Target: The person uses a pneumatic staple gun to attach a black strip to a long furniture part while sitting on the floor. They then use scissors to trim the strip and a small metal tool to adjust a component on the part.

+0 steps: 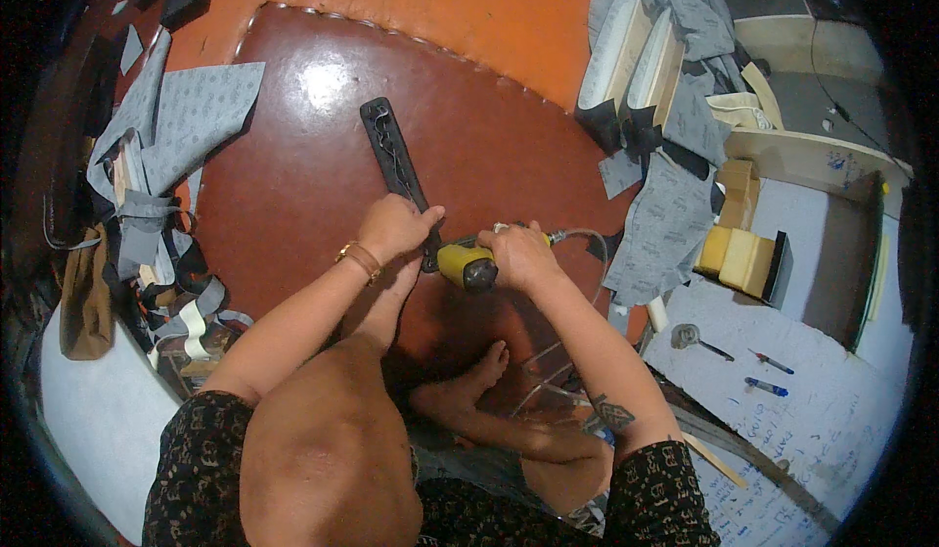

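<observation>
A long black strap piece (pixel 391 151) lies on a dark brown leather sheet (pixel 293 185) spread on the floor. My left hand (pixel 396 226) presses down on the strap's near end, a gold bracelet on the wrist. Just to its right, my right hand (pixel 516 253) grips a yellow and black hand tool (pixel 466 264) with a thin cord trailing right; the tool's tip meets the strap beside my left hand. My bare knees and feet lie below the hands.
Grey patterned cut pieces are heaped at the left (pixel 171 116) and upper right (pixel 675 205). Foam-coloured blocks (pixel 740 253) sit at the right. A white board (pixel 782 390) carries a small metal tool (pixel 690 337) and pens (pixel 768 387). Orange floor (pixel 469 9) runs beyond the sheet.
</observation>
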A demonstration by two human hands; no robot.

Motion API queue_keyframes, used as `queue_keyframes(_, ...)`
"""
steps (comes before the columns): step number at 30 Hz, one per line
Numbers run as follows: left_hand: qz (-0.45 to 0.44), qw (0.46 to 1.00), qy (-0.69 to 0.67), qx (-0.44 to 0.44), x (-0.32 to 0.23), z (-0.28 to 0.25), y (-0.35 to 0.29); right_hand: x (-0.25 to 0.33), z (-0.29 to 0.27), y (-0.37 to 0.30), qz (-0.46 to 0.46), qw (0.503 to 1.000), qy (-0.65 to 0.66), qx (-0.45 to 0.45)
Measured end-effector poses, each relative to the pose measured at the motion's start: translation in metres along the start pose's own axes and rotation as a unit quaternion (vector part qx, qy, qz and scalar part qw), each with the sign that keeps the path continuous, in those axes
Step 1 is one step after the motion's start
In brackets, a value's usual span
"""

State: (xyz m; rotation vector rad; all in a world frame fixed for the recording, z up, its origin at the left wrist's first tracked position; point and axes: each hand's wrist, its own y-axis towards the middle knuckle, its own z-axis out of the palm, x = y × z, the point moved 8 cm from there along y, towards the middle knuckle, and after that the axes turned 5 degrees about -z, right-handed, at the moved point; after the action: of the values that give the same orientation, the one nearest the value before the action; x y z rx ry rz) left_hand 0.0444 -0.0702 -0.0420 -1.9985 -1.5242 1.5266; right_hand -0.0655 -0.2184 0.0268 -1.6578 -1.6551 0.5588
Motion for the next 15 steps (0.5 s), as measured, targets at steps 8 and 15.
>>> queue_keyframes(8,0.048,0.997,0.057,0.031,0.013,0.014,-0.008,0.000,0.002,0.000,-0.013,1.000,0.013,-0.003)
queue_keyframes(15,0.023,0.996,0.089,-0.008,0.012,-0.002,-0.032,0.000,0.002,0.001,-0.029,0.999,0.021,-0.019)
